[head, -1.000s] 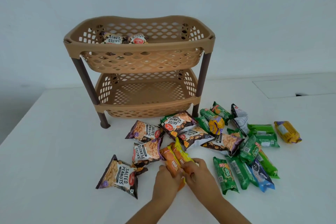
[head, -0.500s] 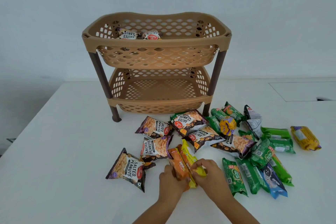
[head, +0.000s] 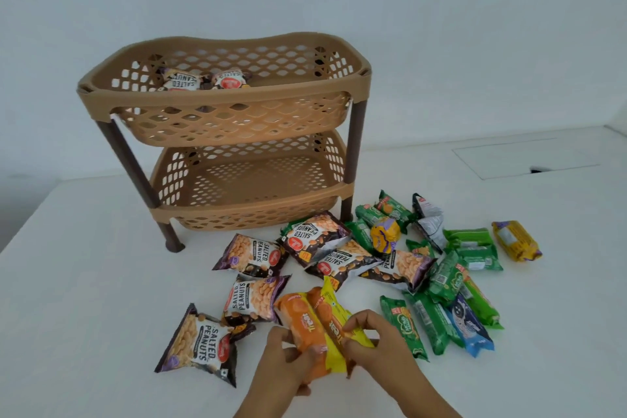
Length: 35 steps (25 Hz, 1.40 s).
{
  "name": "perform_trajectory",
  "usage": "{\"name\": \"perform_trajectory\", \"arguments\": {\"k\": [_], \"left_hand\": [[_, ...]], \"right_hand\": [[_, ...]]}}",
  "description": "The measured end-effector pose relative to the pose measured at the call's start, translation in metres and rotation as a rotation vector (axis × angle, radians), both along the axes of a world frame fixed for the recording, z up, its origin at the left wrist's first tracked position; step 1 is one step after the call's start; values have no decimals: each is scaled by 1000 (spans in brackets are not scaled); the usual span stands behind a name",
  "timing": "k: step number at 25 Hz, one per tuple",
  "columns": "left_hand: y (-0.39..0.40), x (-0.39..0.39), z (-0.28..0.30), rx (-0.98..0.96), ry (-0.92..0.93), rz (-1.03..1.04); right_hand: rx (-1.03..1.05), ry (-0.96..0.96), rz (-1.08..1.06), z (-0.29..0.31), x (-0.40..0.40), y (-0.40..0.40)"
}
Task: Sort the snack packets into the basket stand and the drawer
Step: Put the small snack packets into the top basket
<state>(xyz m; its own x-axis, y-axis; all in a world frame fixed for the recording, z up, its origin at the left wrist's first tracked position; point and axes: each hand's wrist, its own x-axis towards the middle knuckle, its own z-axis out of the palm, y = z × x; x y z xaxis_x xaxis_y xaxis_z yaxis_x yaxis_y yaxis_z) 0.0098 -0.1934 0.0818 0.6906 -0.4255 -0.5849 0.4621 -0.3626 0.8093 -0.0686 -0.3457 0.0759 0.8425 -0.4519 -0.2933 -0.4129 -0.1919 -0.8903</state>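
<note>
A tan two-tier basket stand (head: 224, 102) with brown legs stands on the white table (head: 68, 282). Two salted peanut packets (head: 203, 80) lie in its top basket; the lower basket holds nothing I can see. Near the front edge, my left hand (head: 285, 366) grips an orange biscuit packet (head: 302, 319). My right hand (head: 380, 346) grips a second orange packet and a yellow one (head: 334, 302) pressed beside it. Several salted peanut packets (head: 200, 343) lie loose just left of and behind my hands.
Right of my hands lies a heap of green biscuit packets (head: 451, 278), a blue one (head: 468, 329), a silver one (head: 429, 220) and two yellow ones (head: 515, 241). A rectangular panel (head: 522, 156) is set flush in the table at the far right.
My hands have gathered the orange and yellow packets closer together, lifting their near ends. The camera view shifted, so the stand now appears further left and lower.
</note>
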Motion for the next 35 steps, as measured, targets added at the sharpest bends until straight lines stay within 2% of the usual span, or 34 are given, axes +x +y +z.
{"name": "perform_trajectory", "arguments": {"k": [4,8,10,14,18,22,26,35], "left_hand": [[15,17,46,-140,-30,-60],[18,41,114,-264,-147,-235],[11,54,151,-316,-230,-236],[-12,101,215,-281,-473,-160],[-51,174,255,-354,-451,-48],[-94,248,267,-200,-422,20],[-123,304,249,-15,-340,89],[-147,362,216,285,-265,64]], "right_hand": [[115,-89,-37,42,-1,-12],[218,-202,81,105,9,-22],[185,-283,122,142,23,-26],[-17,-454,78,210,71,-45],[-74,-579,-4,256,148,-70],[58,-455,23,275,247,-98],[190,-265,8,273,324,-108],[-244,126,183,247,388,-115]]}}
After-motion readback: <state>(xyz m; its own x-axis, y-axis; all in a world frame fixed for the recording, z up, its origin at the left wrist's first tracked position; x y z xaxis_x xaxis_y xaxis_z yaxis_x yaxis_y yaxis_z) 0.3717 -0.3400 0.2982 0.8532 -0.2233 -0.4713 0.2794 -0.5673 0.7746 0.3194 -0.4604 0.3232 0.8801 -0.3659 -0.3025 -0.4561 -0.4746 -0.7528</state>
